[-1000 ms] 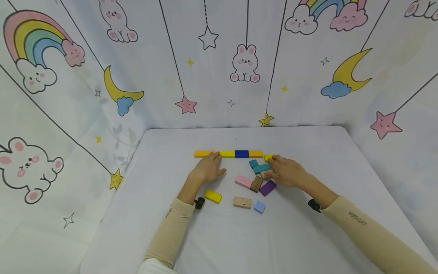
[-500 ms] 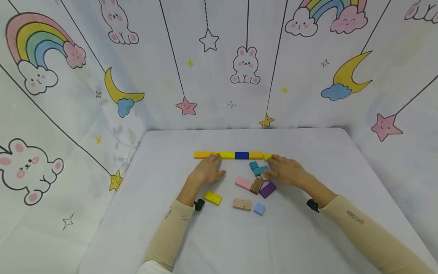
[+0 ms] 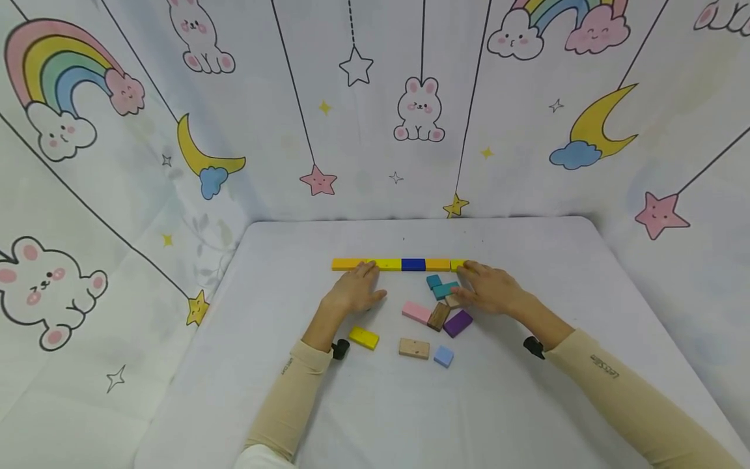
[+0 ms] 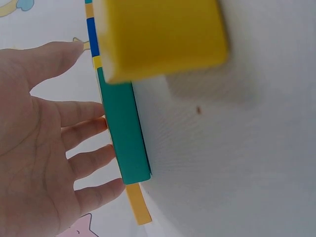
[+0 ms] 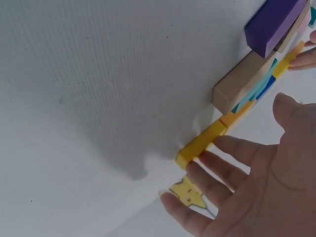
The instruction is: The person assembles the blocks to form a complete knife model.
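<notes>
A straight row of blocks lies across the table's far part: an orange block point(image 3: 348, 264) at the left end, a yellow block point(image 3: 388, 265), a dark blue block point(image 3: 413, 265), another orange block point(image 3: 437, 265) and a short yellow block point(image 5: 202, 143) at the right end. My left hand point(image 3: 354, 290) rests on the row's left part. Its extended fingers touch a green block point(image 4: 122, 131) in the left wrist view, which the hand hides in the head view. With fingers extended, my right hand point(image 3: 491, 288) touches the right-end yellow block.
Loose blocks lie nearer: teal blocks point(image 3: 446, 290), a pink block point(image 3: 416, 312), a brown block point(image 3: 439, 317), a purple block point(image 3: 458, 323), wooden blocks point(image 3: 414, 348), a light blue block point(image 3: 443, 356) and a yellow block point(image 3: 364, 338). A patterned cloth point(image 3: 375, 130) hangs behind.
My right hand has shifted slightly left and away, moving the right-end yellow block into line against the row. The left hand has stayed in place.
</notes>
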Demonstrator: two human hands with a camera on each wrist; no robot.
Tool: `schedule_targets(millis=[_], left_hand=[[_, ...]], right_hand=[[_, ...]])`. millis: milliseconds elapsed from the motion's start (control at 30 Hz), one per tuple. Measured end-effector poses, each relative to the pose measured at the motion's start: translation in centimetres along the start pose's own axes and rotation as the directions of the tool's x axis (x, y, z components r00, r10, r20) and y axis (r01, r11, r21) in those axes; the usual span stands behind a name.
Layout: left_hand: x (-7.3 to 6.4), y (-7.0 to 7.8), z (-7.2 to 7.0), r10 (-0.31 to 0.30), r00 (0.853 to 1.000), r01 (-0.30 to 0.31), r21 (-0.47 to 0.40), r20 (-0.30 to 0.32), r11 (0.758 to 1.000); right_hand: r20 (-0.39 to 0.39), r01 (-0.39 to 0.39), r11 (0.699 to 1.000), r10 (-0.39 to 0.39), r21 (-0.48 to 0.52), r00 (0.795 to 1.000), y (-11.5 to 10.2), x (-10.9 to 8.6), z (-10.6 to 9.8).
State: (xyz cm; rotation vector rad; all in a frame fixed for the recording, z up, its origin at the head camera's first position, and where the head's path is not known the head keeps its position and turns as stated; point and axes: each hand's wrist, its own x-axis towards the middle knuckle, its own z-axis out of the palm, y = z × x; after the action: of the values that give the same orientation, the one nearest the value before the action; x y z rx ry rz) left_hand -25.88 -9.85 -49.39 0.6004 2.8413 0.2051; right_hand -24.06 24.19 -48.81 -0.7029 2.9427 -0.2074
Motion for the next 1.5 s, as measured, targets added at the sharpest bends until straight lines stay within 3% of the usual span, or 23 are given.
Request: schedule_targets(millis=[867,1500], left_hand=[[-0.15,0.23,0.03,-0.011,1.0,0.011,0.01,0.018,1.0],[-0.03,0.06,0.02,-0.001,1.0,0.001,0.007,-0.002,1.0]], right_hand=[[-0.018,0.017,0.999,-0.016,0.045,1.0,0.37,-0.21,0.68],[-0.04,0.05,0.996,-0.047,0.077,0.998,-0.13,-0.61,0.35]])
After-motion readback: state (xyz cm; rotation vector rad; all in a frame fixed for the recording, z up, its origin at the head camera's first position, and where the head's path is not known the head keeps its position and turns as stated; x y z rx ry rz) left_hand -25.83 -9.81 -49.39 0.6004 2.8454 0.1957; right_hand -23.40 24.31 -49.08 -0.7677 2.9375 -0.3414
